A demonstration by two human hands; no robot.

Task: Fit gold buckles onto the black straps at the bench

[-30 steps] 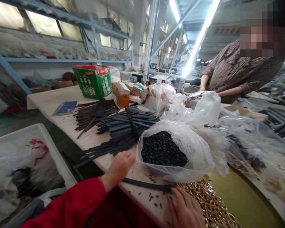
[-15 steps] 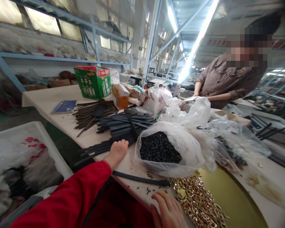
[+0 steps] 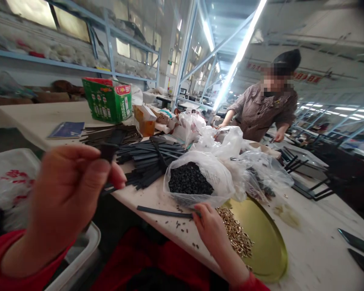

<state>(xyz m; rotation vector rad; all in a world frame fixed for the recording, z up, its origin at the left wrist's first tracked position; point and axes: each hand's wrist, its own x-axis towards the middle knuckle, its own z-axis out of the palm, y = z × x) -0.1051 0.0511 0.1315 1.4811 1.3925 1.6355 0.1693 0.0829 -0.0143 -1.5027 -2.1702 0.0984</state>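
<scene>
Strip pile [image 3: 145,158] left of bag [image 3: 221,177]

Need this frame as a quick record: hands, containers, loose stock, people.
left hand: raised, pinching a dark piece, blurred
right hand: fingers closed on one end of a black strap
bag: white plastic, open, holding small black loops
tray: round, gold-coloured, with gold-coloured metal pieces at one side
loose stock: black strips, piled beyond the left hand
co-worker: across the table, checked top

Green carton [image 3: 104,103]: I make out TSINGTAO.
Red characters in the white bin [image 3: 96,238] and on the far sign [image 3: 307,76] blur past reading.
</scene>
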